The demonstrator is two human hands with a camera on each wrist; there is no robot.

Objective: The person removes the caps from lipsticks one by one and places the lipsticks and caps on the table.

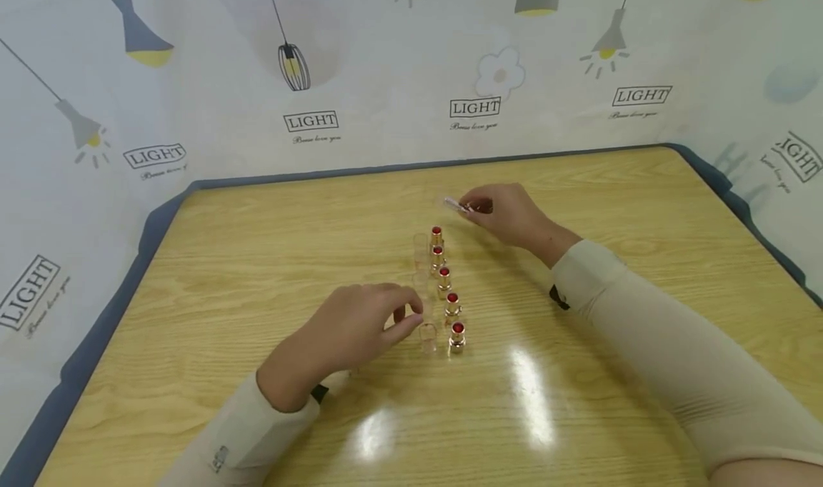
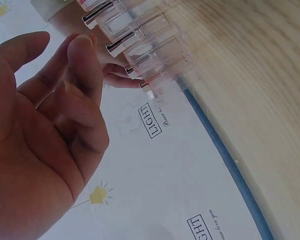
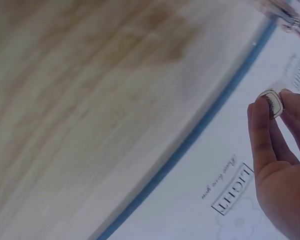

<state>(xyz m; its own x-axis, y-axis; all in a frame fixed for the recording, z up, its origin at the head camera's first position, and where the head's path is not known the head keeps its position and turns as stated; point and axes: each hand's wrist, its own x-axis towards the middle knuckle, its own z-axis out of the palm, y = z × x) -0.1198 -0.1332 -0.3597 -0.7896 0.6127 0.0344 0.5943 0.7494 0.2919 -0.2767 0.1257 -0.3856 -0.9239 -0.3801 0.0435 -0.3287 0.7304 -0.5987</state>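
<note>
Several lipsticks [image 1: 444, 281] with gold tubes and red tips stand upright in a row on the wooden table. Beside them on the left is a line of clear caps [image 1: 428, 338], faint against the wood. My right hand [image 1: 511, 212], beyond the far end of the row, pinches a small lipstick-like tube [image 1: 453, 203] between thumb and fingertips. In the right wrist view the tube's flat end [image 3: 272, 104] carries a label. My left hand [image 1: 356, 323] hovers by the near caps with loosely curled fingers. The left wrist view shows it holding nothing; whether it touches a cap I cannot tell.
The wooden table [image 1: 257, 258] has a dark blue edge along its back and sides. Behind it hangs a pale backdrop [image 1: 398, 66] printed with lamps and the word LIGHT. Bright reflections lie on the near tabletop.
</note>
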